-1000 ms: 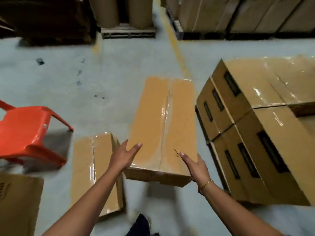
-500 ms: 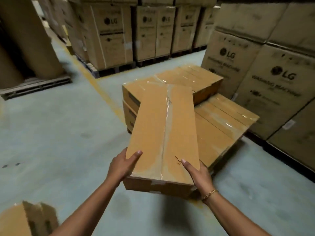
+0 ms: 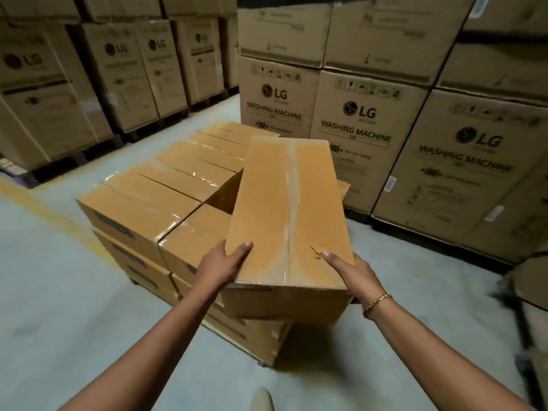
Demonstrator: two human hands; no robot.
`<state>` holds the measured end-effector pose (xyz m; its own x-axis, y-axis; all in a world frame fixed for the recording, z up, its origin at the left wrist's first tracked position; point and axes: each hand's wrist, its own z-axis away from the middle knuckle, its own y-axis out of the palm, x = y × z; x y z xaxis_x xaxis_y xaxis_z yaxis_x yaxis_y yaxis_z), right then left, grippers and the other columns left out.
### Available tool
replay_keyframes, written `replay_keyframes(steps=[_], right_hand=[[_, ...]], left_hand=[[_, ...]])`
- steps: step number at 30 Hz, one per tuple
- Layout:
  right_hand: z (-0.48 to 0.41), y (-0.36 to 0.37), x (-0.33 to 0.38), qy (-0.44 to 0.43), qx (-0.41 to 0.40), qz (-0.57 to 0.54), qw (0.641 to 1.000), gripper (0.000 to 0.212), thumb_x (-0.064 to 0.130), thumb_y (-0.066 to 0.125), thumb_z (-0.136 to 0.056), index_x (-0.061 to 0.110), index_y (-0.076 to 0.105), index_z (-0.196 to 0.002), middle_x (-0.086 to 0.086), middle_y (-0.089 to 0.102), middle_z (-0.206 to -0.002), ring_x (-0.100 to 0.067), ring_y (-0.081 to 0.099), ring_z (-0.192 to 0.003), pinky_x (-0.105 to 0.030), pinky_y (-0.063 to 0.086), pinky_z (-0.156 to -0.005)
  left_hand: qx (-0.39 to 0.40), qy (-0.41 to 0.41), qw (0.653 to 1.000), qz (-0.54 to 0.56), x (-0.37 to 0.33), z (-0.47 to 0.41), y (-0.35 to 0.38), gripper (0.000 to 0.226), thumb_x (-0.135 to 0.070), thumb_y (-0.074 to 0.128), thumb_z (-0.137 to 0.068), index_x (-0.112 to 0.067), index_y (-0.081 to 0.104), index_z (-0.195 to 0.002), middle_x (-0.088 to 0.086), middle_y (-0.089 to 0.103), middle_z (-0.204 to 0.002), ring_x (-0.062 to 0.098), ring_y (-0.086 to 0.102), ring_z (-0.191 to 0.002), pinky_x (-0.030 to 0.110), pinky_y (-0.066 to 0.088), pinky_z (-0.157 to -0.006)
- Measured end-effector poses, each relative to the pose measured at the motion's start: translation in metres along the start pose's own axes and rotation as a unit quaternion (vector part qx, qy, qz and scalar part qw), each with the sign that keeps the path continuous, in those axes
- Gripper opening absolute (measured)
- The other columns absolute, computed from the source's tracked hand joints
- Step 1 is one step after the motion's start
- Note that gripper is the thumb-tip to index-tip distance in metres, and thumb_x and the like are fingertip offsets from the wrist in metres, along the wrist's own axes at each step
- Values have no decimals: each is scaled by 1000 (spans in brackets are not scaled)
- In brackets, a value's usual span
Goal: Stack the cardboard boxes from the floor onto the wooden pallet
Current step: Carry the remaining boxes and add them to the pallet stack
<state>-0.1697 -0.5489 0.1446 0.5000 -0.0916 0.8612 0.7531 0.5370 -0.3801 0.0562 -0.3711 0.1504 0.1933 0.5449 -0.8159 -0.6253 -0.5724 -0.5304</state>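
I carry a long taped cardboard box (image 3: 284, 209) in both hands, held in the air above the near right part of the stack. My left hand (image 3: 222, 266) grips its near left corner, thumb on top. My right hand (image 3: 353, 272) grips the near right corner by a small tear in the lid. Below and to the left stands the stack of like boxes (image 3: 154, 200), several per layer, taped and shiny. The wooden pallet (image 3: 262, 363) under them shows only as a sliver at the stack's near corner.
Tall LG washing machine cartons (image 3: 364, 120) form a wall right behind and to the right of the stack. More cartons (image 3: 124, 69) line the far left on dark pallets. A yellow floor line (image 3: 47, 209) runs at left. My shoe (image 3: 262, 398) is at the bottom edge.
I have turned from the floor boxes and the orange chair and walked up to the stack. The carried box now hangs over the stack's near right side. Both grips are unchanged.
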Motion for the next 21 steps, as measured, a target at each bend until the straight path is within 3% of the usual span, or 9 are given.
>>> replay_keyframes(steps=[6,10,13,18,21], right_hand=[[-91,-45,22,19,-28,1,999,65,69,65,-80,28,58,-130,2,69,-113,-23,64,-103,-36,53,-80],[-142,-72,29,30,-33,2,999,66,70,66,-78,29,59,-130,2,70,-113,-23,65,-102,-42,56,-87],[-183,-94,33,41,-27,2,999,68,74,66,-75,31,60,-127,3,71,-108,-23,67,-98,-41,57,-81],[-261,-130,36,41,3,9,999,63,72,66,-77,32,61,-126,4,70,-106,-21,66,-98,-37,53,-77],[-317,-157,40,39,40,18,998,65,74,68,-72,34,62,-122,5,72,-107,-22,68,-98,-40,57,-82]], left_hand=[[9,19,1000,-14,-64,-88,54,75,-67,54,-92,-13,52,-144,8,62,-138,29,61,-119,32,46,-87],[25,15,1000,-8,-93,-136,84,71,-70,55,-90,-18,58,-139,2,69,-126,21,65,-104,32,51,-76],[29,14,999,-18,-115,-167,108,70,-72,53,-89,-20,59,-136,0,71,-120,17,64,-95,27,46,-65],[-1,-9,999,-31,-144,-217,158,73,-73,53,-89,-19,58,-137,2,71,-122,22,67,-101,36,54,-81],[-14,-42,999,-22,-162,-246,192,75,-73,53,-89,-20,54,-141,2,70,-122,21,67,-101,33,52,-75]])
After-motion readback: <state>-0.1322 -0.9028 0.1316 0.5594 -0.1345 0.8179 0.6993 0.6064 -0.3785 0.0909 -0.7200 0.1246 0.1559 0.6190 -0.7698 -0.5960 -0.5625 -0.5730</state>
